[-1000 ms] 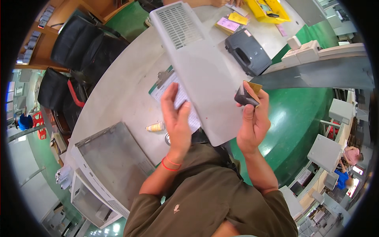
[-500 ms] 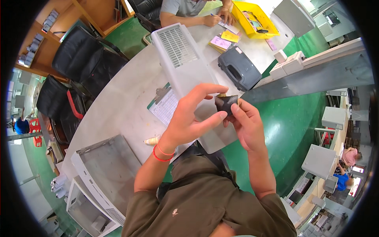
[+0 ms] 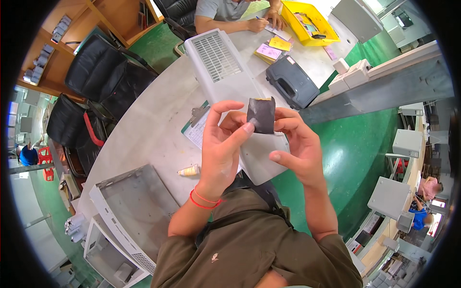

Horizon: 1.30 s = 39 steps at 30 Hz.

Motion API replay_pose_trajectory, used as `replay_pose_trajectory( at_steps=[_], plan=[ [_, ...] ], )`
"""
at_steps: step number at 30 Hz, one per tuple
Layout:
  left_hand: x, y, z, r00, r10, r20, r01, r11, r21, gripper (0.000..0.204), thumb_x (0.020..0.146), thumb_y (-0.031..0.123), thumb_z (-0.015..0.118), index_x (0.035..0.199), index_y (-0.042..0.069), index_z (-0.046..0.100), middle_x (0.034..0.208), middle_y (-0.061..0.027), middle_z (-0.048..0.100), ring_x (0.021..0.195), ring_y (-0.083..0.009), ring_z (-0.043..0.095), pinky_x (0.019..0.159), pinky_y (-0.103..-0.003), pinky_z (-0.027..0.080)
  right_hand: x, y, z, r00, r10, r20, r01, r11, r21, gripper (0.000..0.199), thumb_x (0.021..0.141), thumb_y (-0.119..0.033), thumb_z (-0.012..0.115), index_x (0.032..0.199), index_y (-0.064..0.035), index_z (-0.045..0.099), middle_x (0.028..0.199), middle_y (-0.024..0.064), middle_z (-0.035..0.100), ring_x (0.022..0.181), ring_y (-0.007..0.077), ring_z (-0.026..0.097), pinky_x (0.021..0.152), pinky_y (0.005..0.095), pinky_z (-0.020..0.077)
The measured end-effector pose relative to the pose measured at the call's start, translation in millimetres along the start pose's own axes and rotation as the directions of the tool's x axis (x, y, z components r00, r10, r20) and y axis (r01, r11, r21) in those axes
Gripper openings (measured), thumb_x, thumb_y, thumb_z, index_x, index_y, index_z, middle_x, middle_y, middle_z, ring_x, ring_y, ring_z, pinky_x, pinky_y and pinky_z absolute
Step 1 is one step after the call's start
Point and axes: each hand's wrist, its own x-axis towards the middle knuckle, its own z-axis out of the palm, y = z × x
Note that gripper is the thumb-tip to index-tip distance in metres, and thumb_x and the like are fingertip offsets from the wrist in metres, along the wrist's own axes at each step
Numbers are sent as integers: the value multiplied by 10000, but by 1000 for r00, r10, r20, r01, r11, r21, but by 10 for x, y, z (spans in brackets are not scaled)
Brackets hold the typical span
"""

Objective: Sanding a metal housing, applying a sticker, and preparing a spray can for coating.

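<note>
My left hand (image 3: pixel 222 144), with a red cord on its wrist, pinches a small dark grey sheet (image 3: pixel 261 115) that looks like folded sandpaper. A yellowish edge shows along its top. The left thumb presses on the face of the sheet and the fingers lie behind it. My right hand (image 3: pixel 302 149) is at the sheet's right edge, fingertips touching it or just behind it, thumb spread away. Under both hands lies a long light grey metal housing (image 3: pixel 230 91) with a slotted grille.
Left of the housing are a clipboard (image 3: pixel 196 127) and a small pale tube or roll (image 3: pixel 188 170). A grey metal tray (image 3: pixel 139 201) stands at the near left. Beyond are a dark tool case (image 3: pixel 293 81), a yellow bin (image 3: pixel 311 21) and a seated person writing (image 3: pixel 230 14). A metal beam (image 3: pixel 379 91) crosses at right.
The dark sheet has moved left and turned up flat, showing its face. My left hand has closed on it, while the right hand's thumb has come off it.
</note>
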Motion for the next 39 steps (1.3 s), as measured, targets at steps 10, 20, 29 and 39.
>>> replay_pose_trajectory(
  at_steps=[10,20,29,39],
  plan=[
    [-48,-16,31,915,359,184,-390,670,632,543,898,32,875,1396,86,665,1262,-94,717,1255,-223,653,1011,-387,562,-75,44,-43,992,26,-124,-16,997,78,198,954,70,764,1135,5,716,1488,226,660,1405,304,621,1208,449,454],
    [-159,-254,63,963,225,149,-264,905,335,500,877,31,896,1341,29,709,1316,-122,748,1174,-244,738,1037,-390,584,-74,-37,93,991,112,-68,-94,970,224,261,975,18,783,1226,-4,715,1601,227,604,1382,263,635,1166,422,506],
    [-26,61,24,851,213,479,-516,506,692,518,915,66,867,1404,33,699,1469,-158,672,1299,-267,686,1036,-419,585,-100,-3,9,940,235,-248,-116,902,415,249,1025,28,724,1274,29,714,1411,228,728,1258,242,711,1073,406,564],
    [1243,57,-315,802,404,439,-557,241,795,253,998,219,798,1199,67,777,1168,-84,793,1156,-271,742,1013,-409,554,-238,-63,78,985,147,-94,-171,915,-365,267,911,73,812,1174,35,833,1240,117,784,1005,193,747,854,305,589]
  ],
)
